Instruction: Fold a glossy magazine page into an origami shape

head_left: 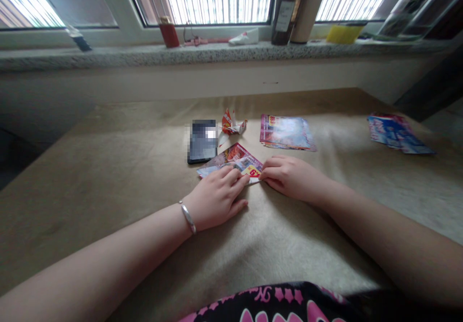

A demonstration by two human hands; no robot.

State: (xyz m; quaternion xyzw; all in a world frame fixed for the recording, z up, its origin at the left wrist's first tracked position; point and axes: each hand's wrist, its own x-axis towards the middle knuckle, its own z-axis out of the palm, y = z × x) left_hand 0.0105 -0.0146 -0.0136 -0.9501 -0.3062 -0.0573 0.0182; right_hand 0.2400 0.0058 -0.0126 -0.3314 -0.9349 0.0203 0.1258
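A folded piece of colourful printed paper [235, 160] lies on the beige table [119, 167] in front of me. My left hand [217, 196], with a silver bracelet on its wrist, rests on the paper's near edge with fingers bent and pressing down. My right hand [289, 177] pinches the paper's right corner with closed fingers. Just beyond the paper lie a dark phone [202, 141] and a small folded paper figure [232, 123].
A stack of printed paper sheets [286, 133] lies behind my right hand, another stack [398, 133] at the far right edge. The stone windowsill [126, 54] holds a red cup [169, 33], a dark jar [285, 15] and a yellow box [343, 33].
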